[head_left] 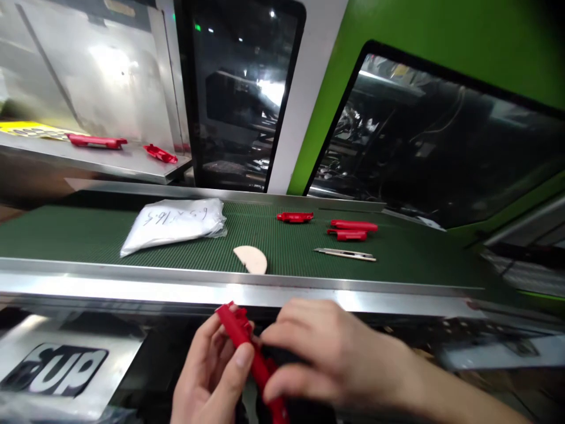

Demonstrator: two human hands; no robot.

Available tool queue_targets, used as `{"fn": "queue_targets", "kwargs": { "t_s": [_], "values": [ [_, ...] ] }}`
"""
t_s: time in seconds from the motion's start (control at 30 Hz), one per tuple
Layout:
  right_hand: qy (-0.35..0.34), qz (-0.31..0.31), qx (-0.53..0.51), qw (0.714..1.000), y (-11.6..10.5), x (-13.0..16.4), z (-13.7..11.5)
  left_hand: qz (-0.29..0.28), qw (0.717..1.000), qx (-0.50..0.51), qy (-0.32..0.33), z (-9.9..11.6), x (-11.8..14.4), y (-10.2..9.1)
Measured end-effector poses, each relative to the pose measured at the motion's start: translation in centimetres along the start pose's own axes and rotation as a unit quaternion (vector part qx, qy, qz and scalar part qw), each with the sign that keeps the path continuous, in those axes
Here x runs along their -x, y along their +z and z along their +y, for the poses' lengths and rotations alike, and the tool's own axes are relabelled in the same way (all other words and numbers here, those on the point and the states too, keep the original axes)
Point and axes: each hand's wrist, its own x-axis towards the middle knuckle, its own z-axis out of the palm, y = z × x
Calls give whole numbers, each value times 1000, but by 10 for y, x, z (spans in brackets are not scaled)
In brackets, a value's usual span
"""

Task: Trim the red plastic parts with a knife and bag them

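Note:
A long red plastic part (233, 327) slants downward in front of the conveyor's near edge. My left hand (212, 371) is wrapped round its upper end, with the thumb pressed on top. Slightly blurred, my right hand (318, 353) closes on the lower half from the right, fingers bent and thumb against the part. Its fingertips are partly hidden, so whether they hold anything small as well I cannot tell.
On the green ribbed conveyor (176, 259) lie a white plastic bag (172, 222), a beige half-disc (252, 259), a slim craft knife (346, 254) and several red parts (295, 217). A metal shelf (136, 163) at left bears two more red pieces. Metal edging (176, 288) runs along the front.

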Motion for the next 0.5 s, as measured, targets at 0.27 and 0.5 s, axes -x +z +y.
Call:
{"fn": "queue_targets", "kwargs": {
  "t_s": [0.27,0.5],
  "values": [
    [223,0,186,957,-40,79,153,-61,993,-61,-85,0,23,-6],
    [225,64,204,951,-33,103,175,-59,982,13,-179,-7,30,-29]
  ]
}}
